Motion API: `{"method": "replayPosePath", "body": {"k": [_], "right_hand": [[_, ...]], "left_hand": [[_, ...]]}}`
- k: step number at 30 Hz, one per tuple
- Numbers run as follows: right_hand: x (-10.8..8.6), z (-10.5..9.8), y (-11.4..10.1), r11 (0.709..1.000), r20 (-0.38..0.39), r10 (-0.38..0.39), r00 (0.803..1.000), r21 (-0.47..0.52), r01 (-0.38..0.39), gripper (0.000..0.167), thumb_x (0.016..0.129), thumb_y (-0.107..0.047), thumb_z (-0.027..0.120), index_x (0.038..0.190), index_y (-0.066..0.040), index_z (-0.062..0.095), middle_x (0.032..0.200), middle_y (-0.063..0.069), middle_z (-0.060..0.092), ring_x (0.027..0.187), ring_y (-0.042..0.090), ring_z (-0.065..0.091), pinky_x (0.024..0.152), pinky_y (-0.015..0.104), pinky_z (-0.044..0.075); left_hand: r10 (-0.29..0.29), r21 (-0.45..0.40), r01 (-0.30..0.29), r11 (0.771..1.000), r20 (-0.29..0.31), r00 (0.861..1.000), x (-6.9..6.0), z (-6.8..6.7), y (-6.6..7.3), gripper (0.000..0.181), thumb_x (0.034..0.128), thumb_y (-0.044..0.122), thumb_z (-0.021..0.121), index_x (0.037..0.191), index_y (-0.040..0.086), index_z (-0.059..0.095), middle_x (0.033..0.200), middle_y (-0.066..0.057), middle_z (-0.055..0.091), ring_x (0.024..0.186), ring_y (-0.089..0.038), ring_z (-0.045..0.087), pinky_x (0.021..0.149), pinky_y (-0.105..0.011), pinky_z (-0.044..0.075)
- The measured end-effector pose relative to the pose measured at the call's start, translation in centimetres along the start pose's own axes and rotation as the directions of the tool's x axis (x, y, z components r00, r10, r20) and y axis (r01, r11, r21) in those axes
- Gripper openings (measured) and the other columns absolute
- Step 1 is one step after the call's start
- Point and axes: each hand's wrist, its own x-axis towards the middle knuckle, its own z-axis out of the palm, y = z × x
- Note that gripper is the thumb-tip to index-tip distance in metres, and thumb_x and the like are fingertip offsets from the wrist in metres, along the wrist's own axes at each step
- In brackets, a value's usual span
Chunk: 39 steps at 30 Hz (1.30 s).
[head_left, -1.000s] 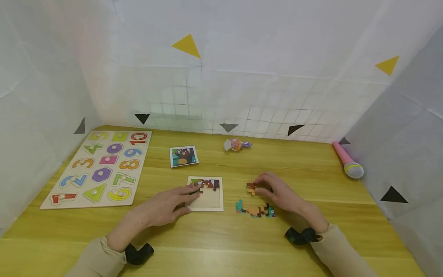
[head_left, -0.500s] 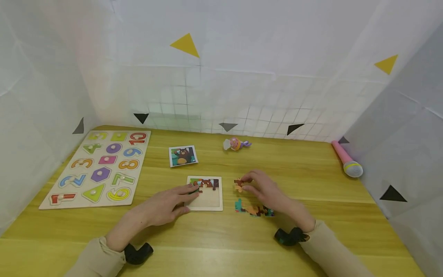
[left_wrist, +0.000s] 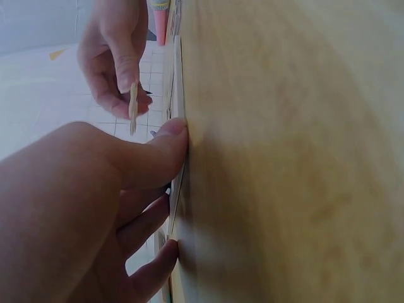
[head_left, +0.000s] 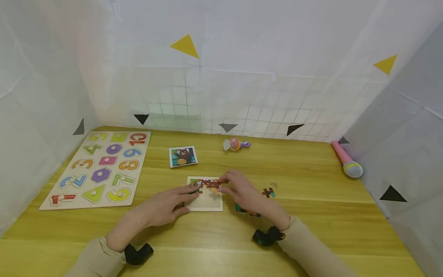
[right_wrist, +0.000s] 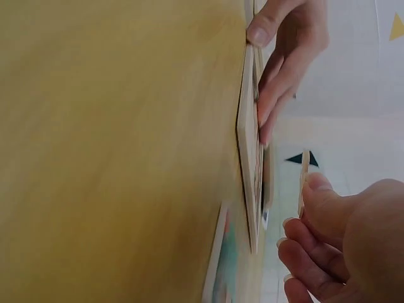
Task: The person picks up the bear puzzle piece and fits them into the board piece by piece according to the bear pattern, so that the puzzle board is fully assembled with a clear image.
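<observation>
- The right hand [head_left: 243, 192] is narrowed to a pinch, thumb against fingers, on a piece [right_wrist: 305, 161] that stands edge-on in both wrist views. Gripping it by the margin probably leaves the rest free of fingertips.
- That piece hangs just above the right side of the tray [head_left: 207, 210], not touching it, with a shadow on the bare base below.
- The left hand [head_left: 166, 206] lies spread on the tray's left side, fingers extended over it, thumb at the near edge; this looks meant to stop the tray sliding.
- Inside the tray, the fitted pieces [head_left: 204, 184] line the far side and show a bear's head; the near part is bare.
- Loose pieces [head_left: 268, 192] lie right of the tray, partly hidden by the right forearm, seemingly kept within easy reach.
- Beyond the tray, a bear card [head_left: 183, 157] lies face up, perhaps as a guide.
- Farther out on the worktop [head_left: 207, 246]: number board [head_left: 69, 205] left, toy [head_left: 236, 144] at the back, microphone [head_left: 346, 159] right, all apart from the hands.
</observation>
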Motion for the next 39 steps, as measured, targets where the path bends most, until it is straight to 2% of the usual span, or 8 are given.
{"method": "replayPosePath", "body": {"k": [12, 23, 33, 39], "right_hand": [[2.0, 1.2, -1.3, 0.999, 0.039, -0.038, 0.999, 0.026, 0.037, 0.022, 0.096, -0.02, 0.066, 0.111, -0.005, 0.065, 0.107, 0.007, 0.062, 0.096, 0.022, 0.059, 0.084, 0.034, 0.05], [1.8, 2.1, -1.0, 0.997, 0.05, -0.073, 0.996, -0.01, 0.074, 0.018, 0.095, -0.017, 0.068, 0.108, -0.005, 0.066, 0.107, 0.007, 0.06, 0.097, 0.018, 0.055, 0.084, 0.034, 0.048], [1.6, 2.7, -0.9, 0.996, 0.026, -0.081, 0.996, -0.03, 0.082, 0.018, 0.094, -0.018, 0.07, 0.108, -0.007, 0.067, 0.108, 0.006, 0.059, 0.097, 0.019, 0.051, 0.088, 0.038, 0.044], [1.5, 2.9, -1.0, 0.998, 0.024, -0.065, 0.998, -0.023, 0.065, 0.018, 0.093, -0.021, 0.071, 0.108, -0.01, 0.068, 0.108, 0.005, 0.058, 0.097, 0.018, 0.049, 0.09, 0.041, 0.042]], "left_hand": [[-0.035, -0.008, 0.035, 0.999, 0.019, 0.999, 0.0, -0.1, 0.0, 0.05, 0.1031, 0.029, 0.056, 0.151, 0.016, 0.047, 0.163, -0.002, 0.033, 0.147, -0.028, 0.034, 0.115, -0.05, 0.037], [-0.06, -0.007, 0.06, 0.998, 0.013, 0.998, 0.1, 0.1, -0.1, 0.047, 0.1024, 0.03, 0.057, 0.147, 0.017, 0.052, 0.162, -0.001, 0.034, 0.147, -0.026, 0.036, 0.116, -0.049, 0.037], [-0.037, -0.004, 0.037, 0.999, -0.009, 0.999, 0.0, 0.1, 0.2, 0.045, 0.1025, 0.027, 0.058, 0.146, 0.015, 0.053, 0.161, -0.003, 0.037, 0.144, -0.029, 0.04, 0.113, -0.051, 0.039], [-0.075, -0.021, 0.075, 0.997, -0.01, 0.997, 0.1, 0.1, 0.3, 0.047, 0.1024, 0.029, 0.058, 0.147, 0.018, 0.049, 0.156, -0.006, 0.043, 0.142, -0.031, 0.043, 0.114, -0.052, 0.039]]}}
